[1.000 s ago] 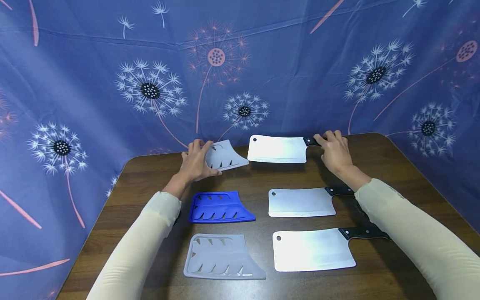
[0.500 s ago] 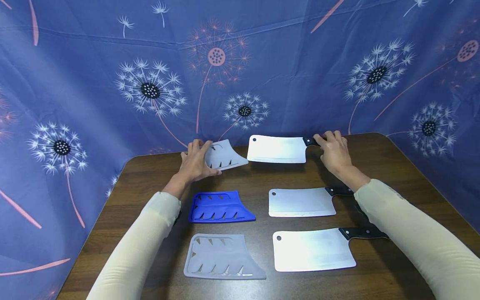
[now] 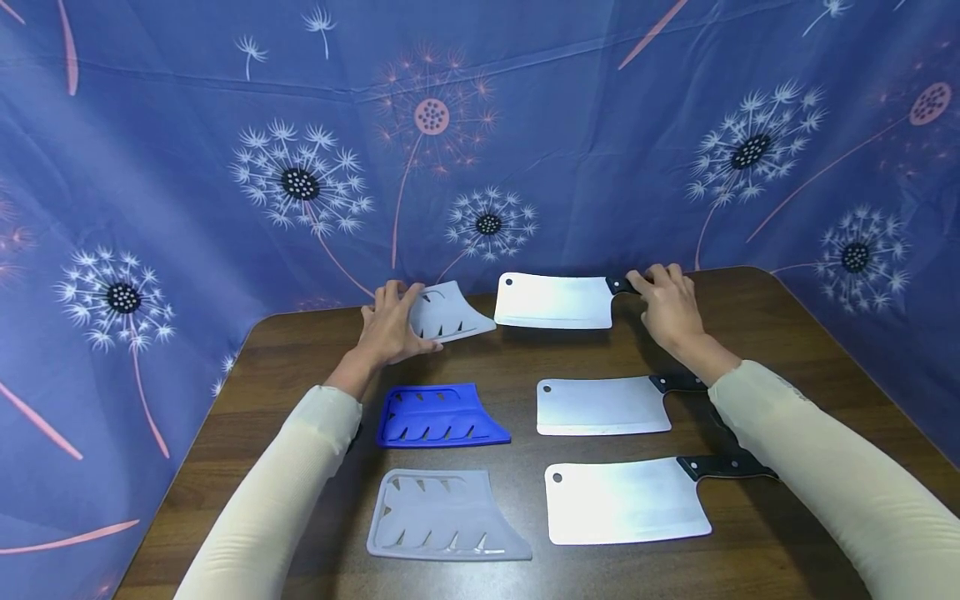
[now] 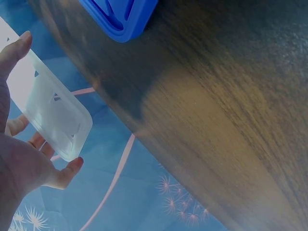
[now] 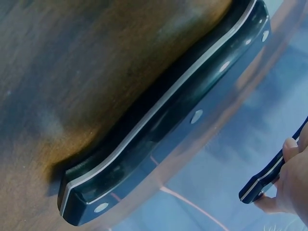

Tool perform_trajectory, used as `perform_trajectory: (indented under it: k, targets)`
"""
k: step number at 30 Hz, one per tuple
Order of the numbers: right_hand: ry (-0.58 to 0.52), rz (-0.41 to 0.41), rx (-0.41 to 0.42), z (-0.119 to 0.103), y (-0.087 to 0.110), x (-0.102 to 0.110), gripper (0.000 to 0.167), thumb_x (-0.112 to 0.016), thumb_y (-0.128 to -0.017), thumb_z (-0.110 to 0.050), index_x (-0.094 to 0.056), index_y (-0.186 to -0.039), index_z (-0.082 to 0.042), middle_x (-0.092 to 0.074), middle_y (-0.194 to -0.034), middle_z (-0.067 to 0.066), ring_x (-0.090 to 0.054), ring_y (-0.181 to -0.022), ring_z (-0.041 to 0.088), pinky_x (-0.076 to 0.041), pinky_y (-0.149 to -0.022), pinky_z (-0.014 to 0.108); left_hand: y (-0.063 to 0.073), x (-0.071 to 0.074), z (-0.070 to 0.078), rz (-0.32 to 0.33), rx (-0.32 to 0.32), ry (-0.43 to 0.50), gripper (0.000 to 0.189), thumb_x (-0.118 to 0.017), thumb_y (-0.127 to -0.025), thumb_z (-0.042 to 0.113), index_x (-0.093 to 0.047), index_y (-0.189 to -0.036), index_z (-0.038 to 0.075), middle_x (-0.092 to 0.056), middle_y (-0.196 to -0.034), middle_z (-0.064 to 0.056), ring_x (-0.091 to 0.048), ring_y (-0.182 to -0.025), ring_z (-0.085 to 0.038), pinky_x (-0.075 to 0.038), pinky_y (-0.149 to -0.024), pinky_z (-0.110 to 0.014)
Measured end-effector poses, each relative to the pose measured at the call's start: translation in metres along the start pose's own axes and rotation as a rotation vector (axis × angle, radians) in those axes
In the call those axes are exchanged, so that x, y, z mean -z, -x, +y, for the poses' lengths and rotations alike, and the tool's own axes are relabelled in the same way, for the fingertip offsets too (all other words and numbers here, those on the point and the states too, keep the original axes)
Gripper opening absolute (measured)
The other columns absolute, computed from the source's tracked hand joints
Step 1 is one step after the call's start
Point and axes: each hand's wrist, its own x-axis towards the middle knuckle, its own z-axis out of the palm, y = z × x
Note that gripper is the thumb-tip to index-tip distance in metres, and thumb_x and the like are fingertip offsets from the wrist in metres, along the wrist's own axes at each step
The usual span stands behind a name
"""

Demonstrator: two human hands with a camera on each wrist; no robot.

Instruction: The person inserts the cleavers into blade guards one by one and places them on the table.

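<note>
One pale cover (image 3: 449, 313), in the head view, is gripped by the left hand (image 3: 393, 323); just beside it at 3 o'clock, the right hand (image 3: 670, 308) holds a cleaver (image 3: 553, 300) by the handle (image 3: 619, 285), likely for safety. Left wrist view: cover at 9 o'clock, held by its edges, probably for steadiness. Right wrist view: handle clasped at 4 o'clock.

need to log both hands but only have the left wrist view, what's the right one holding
Observer: The right hand grips the black handle of the farthest cleaver.
Operator: ok, is it covered
Observer: No, the head view shows it bare, beside the pale sheath in the left hand.
Operator: any others like it
Observer: Yes, a middle cleaver and a nearest cleaver lie on the table.
</note>
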Motion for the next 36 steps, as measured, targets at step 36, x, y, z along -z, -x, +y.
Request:
perform_trajectory:
  k: [36]
  targets:
    - [0.092, 0.09, 0.143, -0.011, 0.006, -0.001, 0.063, -0.07, -0.067, 0.019, -0.059, -0.126, -0.002, -0.054, -0.11, 0.024, -0.045, -0.102, 0.044, -0.038, -0.085, 0.063, -0.001, 0.0, 0.008, 0.054, -0.085, -0.092, 0.103, -0.089, -0.055, 0.05, -0.042, -0.141, 0.019, -0.036, -0.133, -0.018, -0.03, -0.121, -0.04, -0.03, -0.079, -0.068]
